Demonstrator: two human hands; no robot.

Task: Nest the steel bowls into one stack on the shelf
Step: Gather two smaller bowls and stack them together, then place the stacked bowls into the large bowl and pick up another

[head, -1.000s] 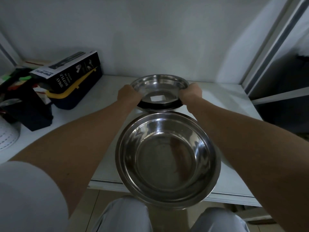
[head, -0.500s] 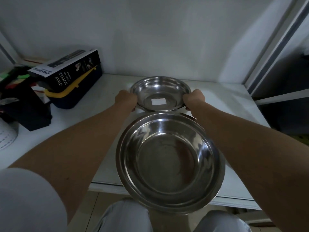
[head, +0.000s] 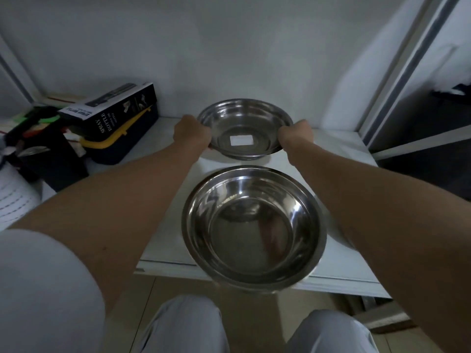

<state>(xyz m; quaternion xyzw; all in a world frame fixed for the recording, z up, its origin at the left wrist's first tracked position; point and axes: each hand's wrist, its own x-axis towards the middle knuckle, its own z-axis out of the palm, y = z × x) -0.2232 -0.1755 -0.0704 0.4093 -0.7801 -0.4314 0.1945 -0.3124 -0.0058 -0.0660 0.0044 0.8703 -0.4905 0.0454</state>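
Far back over the shelf (head: 339, 174), the smaller steel bowl (head: 245, 128) (a white label inside) is gripped at its rim by the left hand (head: 191, 133) and right hand (head: 295, 135). Nearer, the larger bowl (head: 253, 226) sits empty at the shelf's front edge.

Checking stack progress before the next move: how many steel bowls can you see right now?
2. The smaller bowl is held by its rim between the left hand and right hand, toward the back of the shelf. The larger bowl sits at the shelf's front edge. More may be hidden.
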